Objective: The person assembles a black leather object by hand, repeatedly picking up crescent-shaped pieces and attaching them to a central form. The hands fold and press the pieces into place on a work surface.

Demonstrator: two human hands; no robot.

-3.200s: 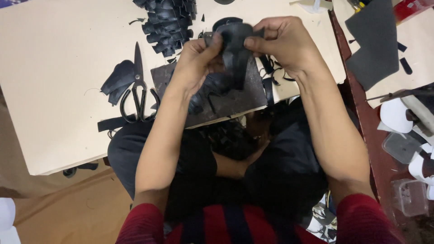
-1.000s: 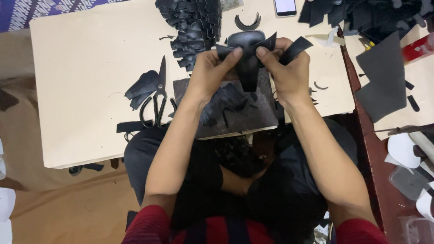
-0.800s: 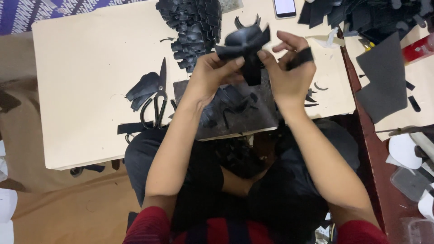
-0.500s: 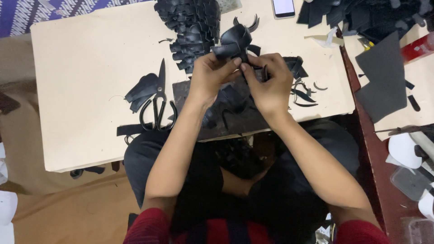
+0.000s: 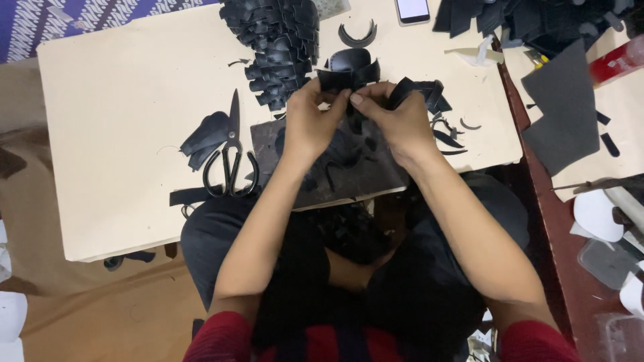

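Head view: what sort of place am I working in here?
Likely a small leather or shoe-part workshop: a low board table, a pile of black cut pieces, black scissors, and both hands folding a black piece.

White-screened phone (image 5: pixel 412 9) lies, perhaps cropped, top edge.

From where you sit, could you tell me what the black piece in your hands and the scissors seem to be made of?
The black piece, pinched by the left hand and right hand, looks like leather or a leather-like sheet: it bends and has a dull sheen. The scissors look like dark metal, blades and loops alike.
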